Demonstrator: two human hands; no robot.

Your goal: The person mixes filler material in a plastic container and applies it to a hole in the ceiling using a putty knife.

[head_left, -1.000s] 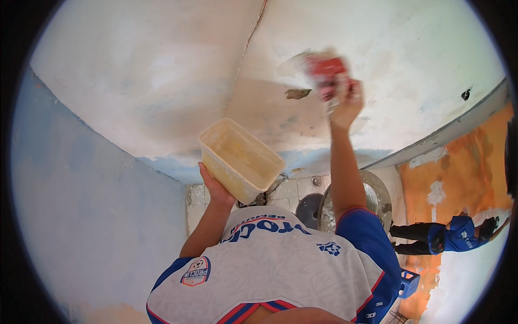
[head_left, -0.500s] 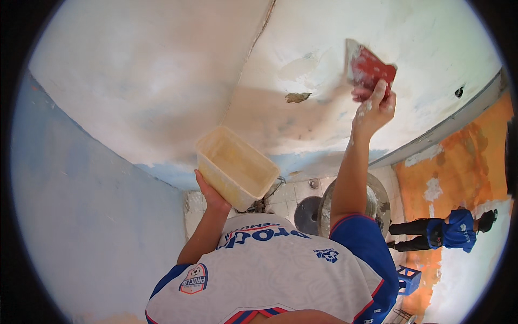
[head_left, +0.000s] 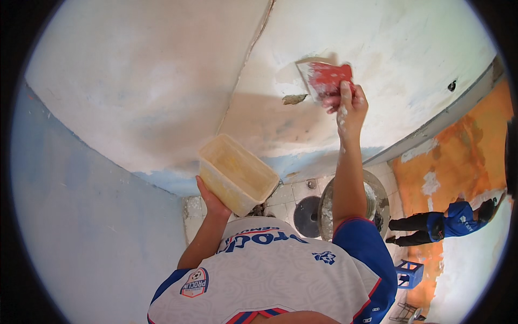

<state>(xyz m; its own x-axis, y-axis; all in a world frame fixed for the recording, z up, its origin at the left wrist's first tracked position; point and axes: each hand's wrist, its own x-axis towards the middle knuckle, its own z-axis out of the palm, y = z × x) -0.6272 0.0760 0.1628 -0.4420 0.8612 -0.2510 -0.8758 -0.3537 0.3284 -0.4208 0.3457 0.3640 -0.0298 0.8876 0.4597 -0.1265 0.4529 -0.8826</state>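
My right hand (head_left: 351, 109) grips a red putty knife (head_left: 329, 75) with a wide pale blade, held at the white wall (head_left: 156, 65) just above a ragged brown hole (head_left: 294, 99). Pale smears coat the knife and my fingers. My left hand (head_left: 215, 202) is wrapped round the lower left side of a cream plastic rectangular container (head_left: 237, 164), which is tilted so its inside shows, with pale residue in it. A long crack runs along the wall left of the hole, and a small dark hole (head_left: 452, 86) lies farther right.
A blue wall (head_left: 97, 216) is at left, a patchy orange wall (head_left: 431, 151) at right. Below are floor tiles, a dark round disc (head_left: 306, 215) and a large stained round tub (head_left: 377, 189). A co-worker (head_left: 458, 221) stands at right near a blue plastic stool (head_left: 410, 274).
The putty knife in my right hand moved right, then back left to beside the ragged hole. The container has shifted slightly down. The co-worker's arm lowered, then rose again.
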